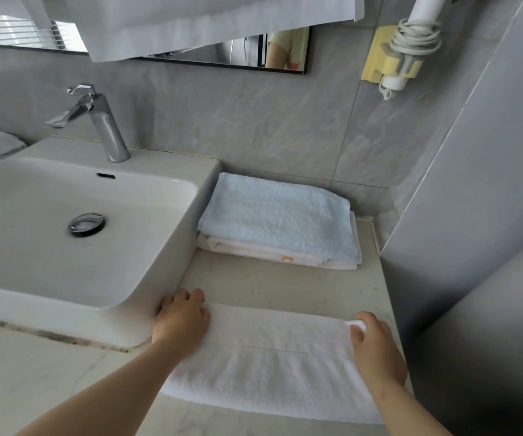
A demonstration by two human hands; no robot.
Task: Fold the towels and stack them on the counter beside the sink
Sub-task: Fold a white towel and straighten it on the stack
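Now underway: folding a white towel on the surface to the right of the sink, judging by the grip at both of its ends.
Towel's place: spread flat near the front edge of the surface, with a stitched line running along its length.
Long axis: left to right, parallel to the front edge, from the sink's wall almost to the right edge.
Left hand: at the towel's far left corner, just beside the sink's rounded corner; its fingers are curled onto the cloth and seem to grip it.
Right hand: at the far right corner, thumb and fingers pinching the cloth, a tip of which shows between them.
Stack: a light blue towel lies on a folded white towel at the back edge, against the sink's side. It is straight beyond the towel in hand and apart from it.
Coming move, as I judge it: carry one end across to the other along the long axis, then push or lift away from the body onto the stack. Neither hand is clearly nearer the stack.
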